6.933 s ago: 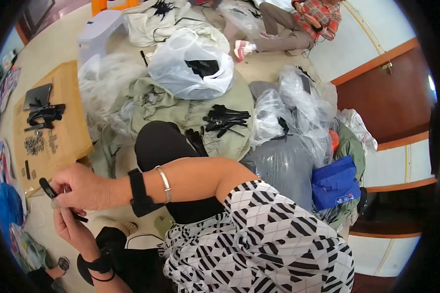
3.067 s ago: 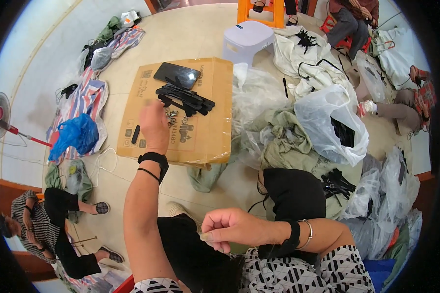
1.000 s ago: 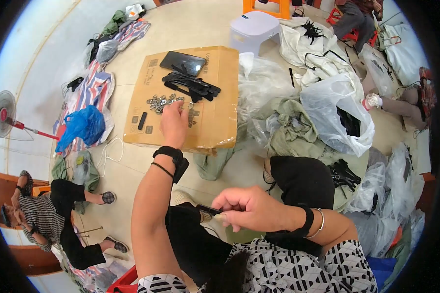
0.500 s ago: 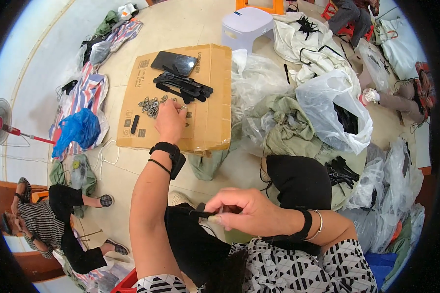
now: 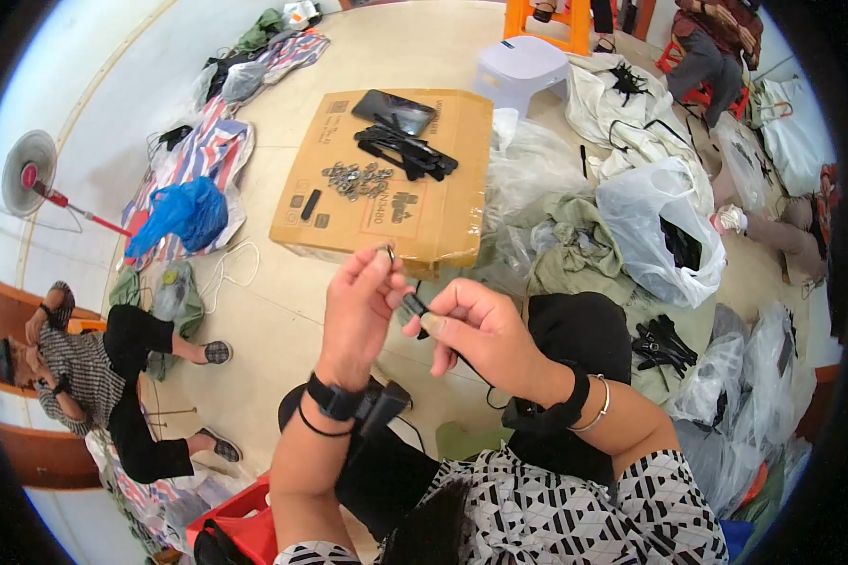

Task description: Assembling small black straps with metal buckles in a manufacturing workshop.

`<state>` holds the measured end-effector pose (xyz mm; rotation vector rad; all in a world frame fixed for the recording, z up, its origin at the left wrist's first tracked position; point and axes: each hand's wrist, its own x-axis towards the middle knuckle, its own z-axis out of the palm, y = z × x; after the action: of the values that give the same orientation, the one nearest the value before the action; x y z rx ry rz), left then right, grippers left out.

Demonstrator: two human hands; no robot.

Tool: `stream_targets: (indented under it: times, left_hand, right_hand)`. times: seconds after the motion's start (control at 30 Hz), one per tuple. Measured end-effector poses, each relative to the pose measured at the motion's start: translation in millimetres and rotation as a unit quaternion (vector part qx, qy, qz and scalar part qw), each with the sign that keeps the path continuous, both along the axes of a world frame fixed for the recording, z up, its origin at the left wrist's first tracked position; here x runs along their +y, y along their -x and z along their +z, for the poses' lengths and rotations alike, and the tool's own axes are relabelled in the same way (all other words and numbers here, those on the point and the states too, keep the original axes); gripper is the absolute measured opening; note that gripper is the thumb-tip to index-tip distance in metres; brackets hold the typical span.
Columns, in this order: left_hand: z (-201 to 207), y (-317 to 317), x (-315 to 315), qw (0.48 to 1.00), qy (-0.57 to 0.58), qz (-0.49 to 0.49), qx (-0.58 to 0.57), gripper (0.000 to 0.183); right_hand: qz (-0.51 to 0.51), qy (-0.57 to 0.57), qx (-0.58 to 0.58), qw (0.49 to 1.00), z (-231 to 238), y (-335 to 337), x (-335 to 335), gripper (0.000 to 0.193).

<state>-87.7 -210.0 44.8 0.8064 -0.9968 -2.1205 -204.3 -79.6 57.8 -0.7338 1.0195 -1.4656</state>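
Note:
My left hand (image 5: 360,306) is closed, its thumb and finger pinching a small ring-shaped metal piece (image 5: 387,252) above the near edge of the cardboard box. Beside it, my right hand (image 5: 481,331) grips a narrow black strap (image 5: 415,303), whose end points toward the left fingers. On the cardboard box (image 5: 349,231) lies a heap of similar small metal pieces (image 5: 356,179). Several black straps (image 5: 405,151) are stacked behind that heap, partly over a dark phone (image 5: 386,108). One short black strip (image 5: 311,204) rests apart at the box's left.
Right of the box are clear plastic sheeting (image 5: 513,202), green cloth (image 5: 575,235) and a white plastic bag (image 5: 650,226) holding black items. A white stool (image 5: 523,66) stands beyond. Left are a blue bag (image 5: 184,217), a fan (image 5: 30,174) and a seated person (image 5: 85,367).
My left hand has come back from the metal heap toward my right hand, bringing one metal piece. My right hand has risen with the black strap. The view has shifted, so the box appears farther right.

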Motion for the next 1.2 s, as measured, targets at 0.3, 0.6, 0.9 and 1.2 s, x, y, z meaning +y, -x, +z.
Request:
stream_targets:
  times: [0.3,0.6,0.9,1.2]
  left_hand:
    - [3.7,-43.6,28.7,0.993,-0.043,0.044,0.104,0.025]
    - [3.6,-43.5,27.4,0.997,0.038,0.064,0.031,0.025]
    - [4.7,-36.3,29.9,0.992,0.115,0.038,-0.029,0.025]
    - [10.1,-28.0,35.8,0.982,0.186,0.007,-0.007,0.027]
  right_hand:
    - [0.017,0.019,0.023,0.999,-10.4,-18.6,-12.7,0.011]
    - [-0.026,0.015,-0.003,1.0,-15.7,-23.8,-28.6,0.013]
    - [-0.002,-0.001,-0.021,1.0,-8.1,-15.7,-30.8,0.016]
    - [-0.026,0.017,-0.019,0.999,-7.3,-6.4,-24.0,0.017]
